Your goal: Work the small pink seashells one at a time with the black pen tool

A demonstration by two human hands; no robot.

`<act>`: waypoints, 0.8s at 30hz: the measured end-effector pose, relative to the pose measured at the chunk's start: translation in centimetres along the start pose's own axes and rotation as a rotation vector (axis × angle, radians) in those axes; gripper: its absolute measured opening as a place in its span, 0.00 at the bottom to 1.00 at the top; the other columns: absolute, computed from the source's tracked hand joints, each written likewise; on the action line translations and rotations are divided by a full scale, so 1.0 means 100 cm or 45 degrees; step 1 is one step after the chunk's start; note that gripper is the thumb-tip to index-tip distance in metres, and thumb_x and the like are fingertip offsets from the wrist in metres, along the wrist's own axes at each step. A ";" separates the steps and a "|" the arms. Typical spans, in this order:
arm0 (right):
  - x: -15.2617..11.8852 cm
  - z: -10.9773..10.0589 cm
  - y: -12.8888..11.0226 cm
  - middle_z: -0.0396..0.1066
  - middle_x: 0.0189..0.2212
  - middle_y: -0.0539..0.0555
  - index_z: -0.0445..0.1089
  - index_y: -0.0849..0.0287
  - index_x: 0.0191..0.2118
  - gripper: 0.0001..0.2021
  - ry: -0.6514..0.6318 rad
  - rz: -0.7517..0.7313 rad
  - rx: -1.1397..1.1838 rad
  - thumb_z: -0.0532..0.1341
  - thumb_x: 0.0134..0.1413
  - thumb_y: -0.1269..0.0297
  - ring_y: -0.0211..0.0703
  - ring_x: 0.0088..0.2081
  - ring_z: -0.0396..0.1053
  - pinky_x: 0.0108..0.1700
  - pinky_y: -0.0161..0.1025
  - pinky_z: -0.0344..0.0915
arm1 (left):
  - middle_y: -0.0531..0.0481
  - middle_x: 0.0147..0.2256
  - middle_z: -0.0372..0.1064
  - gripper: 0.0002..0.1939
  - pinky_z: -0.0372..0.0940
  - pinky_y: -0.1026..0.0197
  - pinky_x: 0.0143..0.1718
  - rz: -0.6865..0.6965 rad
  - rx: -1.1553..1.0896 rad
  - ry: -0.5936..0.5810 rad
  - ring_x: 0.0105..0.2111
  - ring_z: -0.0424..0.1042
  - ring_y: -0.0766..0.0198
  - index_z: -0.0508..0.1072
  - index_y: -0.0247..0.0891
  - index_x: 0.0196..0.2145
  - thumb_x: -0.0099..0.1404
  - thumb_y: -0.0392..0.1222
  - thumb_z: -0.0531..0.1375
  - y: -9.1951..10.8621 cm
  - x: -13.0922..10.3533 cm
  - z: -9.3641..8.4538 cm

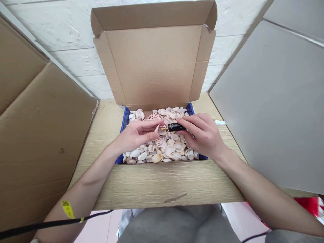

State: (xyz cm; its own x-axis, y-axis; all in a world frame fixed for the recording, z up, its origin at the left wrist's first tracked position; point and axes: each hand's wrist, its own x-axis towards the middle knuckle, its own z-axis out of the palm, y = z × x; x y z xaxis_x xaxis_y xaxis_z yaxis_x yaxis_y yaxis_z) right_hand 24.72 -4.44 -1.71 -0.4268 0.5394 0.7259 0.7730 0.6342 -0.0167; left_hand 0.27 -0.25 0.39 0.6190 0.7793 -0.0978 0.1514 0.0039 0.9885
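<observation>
My left hand (138, 134) pinches a small pale shell (157, 128) between thumb and fingers, above the left half of an open box. In my right hand (202, 133) is a black cylindrical tool (176, 127), its thin gold-coloured tip pointing left at the shell. A small gap shows between the tip and the shell. Below both hands, the box (125, 118), blue at the sides, is filled with many white, cream and pinkish shells (170, 150). Some shells with red stripes (160, 142) lie near its middle.
The brown cardboard lid (157, 64) stands raised against a white brick wall (68, 30). A cardboard panel (48, 125) is on the left, a grey-white panel (273, 101) on the right. A black cable (48, 224) with a yellow tag crosses the lower left. A white object (220, 123) lies right of the box.
</observation>
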 end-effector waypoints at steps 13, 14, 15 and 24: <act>0.002 -0.005 0.002 0.75 0.39 0.57 0.69 0.56 0.49 0.12 -0.025 0.190 0.002 0.59 0.59 0.66 0.47 0.38 0.70 0.38 0.45 0.66 | 0.38 0.52 0.71 0.30 0.72 0.62 0.26 -0.047 -0.016 0.073 0.36 0.76 0.57 0.71 0.37 0.55 0.59 0.53 0.65 0.005 -0.002 0.000; 0.002 -0.005 0.003 0.75 0.38 0.57 0.69 0.56 0.48 0.12 -0.026 0.196 -0.002 0.59 0.59 0.66 0.47 0.37 0.70 0.38 0.45 0.67 | 0.38 0.53 0.71 0.29 0.72 0.63 0.25 -0.056 -0.022 0.066 0.35 0.76 0.58 0.71 0.37 0.56 0.59 0.52 0.64 0.005 -0.002 0.000; 0.002 -0.005 0.003 0.75 0.38 0.57 0.69 0.57 0.48 0.12 -0.024 0.191 -0.002 0.59 0.59 0.66 0.47 0.37 0.69 0.38 0.45 0.67 | 0.38 0.53 0.71 0.29 0.72 0.63 0.25 -0.061 -0.024 0.062 0.34 0.76 0.59 0.71 0.37 0.56 0.59 0.52 0.65 0.005 -0.002 0.000; -0.001 -0.001 0.003 0.75 0.39 0.58 0.68 0.60 0.49 0.13 -0.029 0.127 0.048 0.60 0.58 0.66 0.46 0.37 0.70 0.38 0.44 0.68 | 0.39 0.55 0.68 0.29 0.73 0.64 0.26 -0.080 0.011 0.059 0.35 0.75 0.59 0.72 0.39 0.55 0.59 0.52 0.65 0.006 -0.002 -0.001</act>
State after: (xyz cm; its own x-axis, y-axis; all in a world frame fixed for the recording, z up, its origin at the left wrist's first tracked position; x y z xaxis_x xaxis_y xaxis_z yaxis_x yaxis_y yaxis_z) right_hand 25.07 -4.35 -1.73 -0.3598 0.6131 0.7033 0.7940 0.5970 -0.1142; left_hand 0.16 -0.40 0.98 0.5714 0.8061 -0.1541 0.1953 0.0487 0.9795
